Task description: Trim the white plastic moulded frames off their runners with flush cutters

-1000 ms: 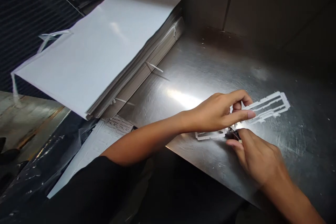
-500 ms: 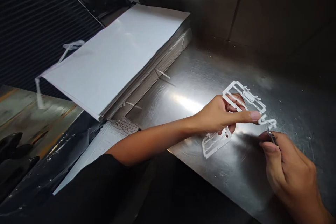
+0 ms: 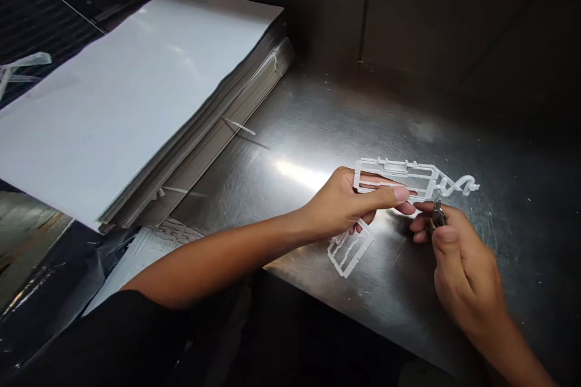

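My left hand (image 3: 358, 202) grips a white plastic frame (image 3: 394, 164), thumb on top and fingers beneath. A curly white runner (image 3: 460, 185) sticks out from the frame's right end. A second white frame (image 3: 351, 252) hangs below the same hand; how the two join is hidden by the fingers. My right hand (image 3: 467, 260) is closed round small metal nippers (image 3: 438, 214). Their jaws point up at the runner, close to where it meets the frame. Whether the jaws touch the plastic I cannot tell.
A tall stack of large white sheets (image 3: 149, 84) takes up the left of the metal table (image 3: 308, 115). White strips (image 3: 240, 127) poke out of its side. Small white scraps lie scattered on the metal. Embossed white sheeting (image 3: 149, 248) lies by the table's left edge.
The frame in my left hand has turned to lie nearly level. The nippers have shifted from the runner's far end to near the frame's corner. The camera view has swung right.
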A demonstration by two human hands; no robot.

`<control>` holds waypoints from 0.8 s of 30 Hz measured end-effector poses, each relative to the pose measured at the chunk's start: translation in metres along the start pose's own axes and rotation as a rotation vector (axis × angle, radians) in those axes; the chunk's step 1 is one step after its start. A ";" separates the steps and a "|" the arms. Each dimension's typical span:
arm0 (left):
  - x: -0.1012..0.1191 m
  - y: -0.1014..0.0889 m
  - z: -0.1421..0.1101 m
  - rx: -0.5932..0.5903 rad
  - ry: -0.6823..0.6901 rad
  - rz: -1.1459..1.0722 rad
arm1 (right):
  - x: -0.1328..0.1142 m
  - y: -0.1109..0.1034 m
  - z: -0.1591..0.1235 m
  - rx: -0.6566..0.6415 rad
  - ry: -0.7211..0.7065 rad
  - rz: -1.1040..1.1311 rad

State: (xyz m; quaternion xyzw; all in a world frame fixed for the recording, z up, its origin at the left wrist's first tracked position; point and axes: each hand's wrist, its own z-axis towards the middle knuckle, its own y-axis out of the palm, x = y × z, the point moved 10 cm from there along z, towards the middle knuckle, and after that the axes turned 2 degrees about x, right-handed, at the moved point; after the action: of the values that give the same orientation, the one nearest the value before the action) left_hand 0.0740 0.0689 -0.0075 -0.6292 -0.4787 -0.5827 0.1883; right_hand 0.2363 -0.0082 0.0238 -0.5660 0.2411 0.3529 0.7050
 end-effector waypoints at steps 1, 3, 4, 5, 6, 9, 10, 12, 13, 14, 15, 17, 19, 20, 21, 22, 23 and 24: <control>-0.001 0.000 0.000 -0.004 -0.001 0.020 | -0.001 0.001 0.001 -0.006 0.004 0.032; -0.002 0.001 -0.001 -0.012 -0.006 0.052 | -0.004 0.001 0.003 -0.001 0.015 0.073; -0.002 0.002 -0.001 -0.016 -0.008 0.057 | -0.004 0.001 0.003 0.001 0.022 0.086; -0.002 0.003 -0.001 -0.022 -0.006 0.057 | -0.005 0.001 0.003 0.005 0.029 0.094; -0.002 0.004 -0.001 -0.031 0.001 0.052 | -0.005 0.001 0.003 0.007 0.037 0.099; -0.002 0.008 -0.001 -0.057 0.023 0.038 | -0.003 0.000 0.001 0.021 0.069 0.109; -0.002 0.009 0.000 -0.061 0.025 0.040 | -0.002 -0.001 0.000 0.024 0.080 0.111; -0.004 0.009 0.000 -0.062 0.029 0.048 | 0.001 0.000 -0.002 0.023 0.101 0.113; -0.004 0.009 0.000 -0.062 0.033 0.052 | 0.003 0.000 -0.003 0.022 0.112 0.113; -0.004 0.009 0.000 -0.060 0.038 0.057 | 0.005 0.001 -0.004 0.021 0.123 0.110; -0.004 0.008 0.000 -0.057 0.044 0.063 | 0.008 0.001 -0.006 0.023 0.135 0.103; -0.003 0.008 0.000 -0.044 0.045 0.076 | 0.013 0.000 -0.008 0.038 0.162 0.073; -0.002 0.007 0.000 -0.035 0.036 0.082 | 0.015 0.000 -0.010 0.044 0.156 0.049; -0.002 0.008 0.000 -0.035 0.031 0.081 | 0.014 0.000 -0.010 0.039 0.144 0.043; -0.002 0.009 0.000 -0.037 0.026 0.076 | 0.013 0.001 -0.010 0.034 0.131 0.037; -0.002 0.009 0.000 -0.038 0.022 0.071 | 0.012 0.002 -0.009 0.028 0.120 0.026; -0.003 0.009 0.000 -0.039 0.020 0.067 | 0.011 0.002 -0.009 0.025 0.113 0.007; -0.004 0.009 0.000 -0.037 0.020 0.066 | 0.010 0.001 -0.008 0.026 0.110 -0.019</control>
State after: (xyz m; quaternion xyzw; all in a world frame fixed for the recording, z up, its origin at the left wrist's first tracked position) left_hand 0.0820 0.0634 -0.0079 -0.6421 -0.4449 -0.5912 0.2007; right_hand 0.2423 -0.0140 0.0138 -0.5777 0.2784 0.3114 0.7012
